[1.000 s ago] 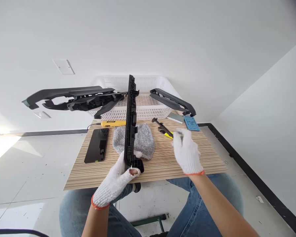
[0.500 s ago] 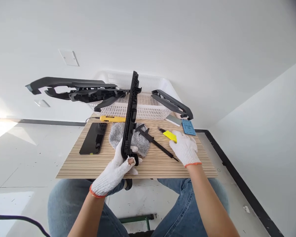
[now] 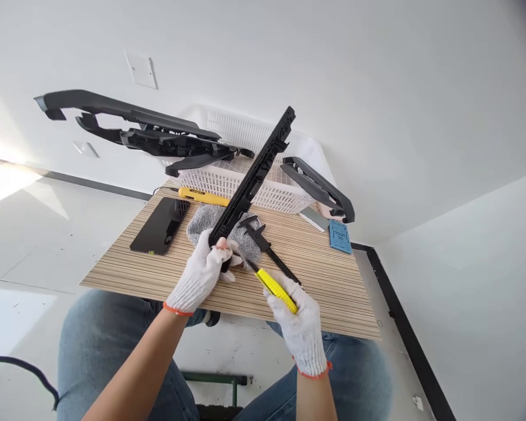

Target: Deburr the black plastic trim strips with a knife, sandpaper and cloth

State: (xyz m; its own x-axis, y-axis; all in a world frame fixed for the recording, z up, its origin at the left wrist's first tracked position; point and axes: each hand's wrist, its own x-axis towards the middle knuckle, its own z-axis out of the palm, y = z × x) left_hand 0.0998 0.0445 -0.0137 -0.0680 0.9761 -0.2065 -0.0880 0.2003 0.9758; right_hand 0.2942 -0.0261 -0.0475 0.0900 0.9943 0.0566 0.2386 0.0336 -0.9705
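Note:
My left hand point(image 3: 204, 266), in a white knit glove with an orange cuff, is closed around the lower end of a long black plastic trim part point(image 3: 256, 175). The part slants up to the right, its ribbed side showing. My right hand point(image 3: 298, 316), gloved alike, grips a yellow utility knife point(image 3: 277, 289). The knife's tip points up-left, close to my left fingers and the part's lower end; whether it touches cannot be made out. Under the part lie a grey cloth point(image 3: 206, 217) and a black caliper point(image 3: 269, 248).
A white plastic basket point(image 3: 280, 197) at the table's back holds several black trim parts point(image 3: 170, 140), some jutting left, one point(image 3: 319, 187) right. On the striped table point(image 3: 127, 266) lie a phone point(image 3: 160, 225), a yellow-handled tool point(image 3: 204, 196), a grey flat piece point(image 3: 314, 218) and a blue card point(image 3: 340, 236).
My right hand has lifted the yellow utility knife from the table's right side and brought it left beside my left hand. The black trim part has tilted to the right. The camera view has turned.

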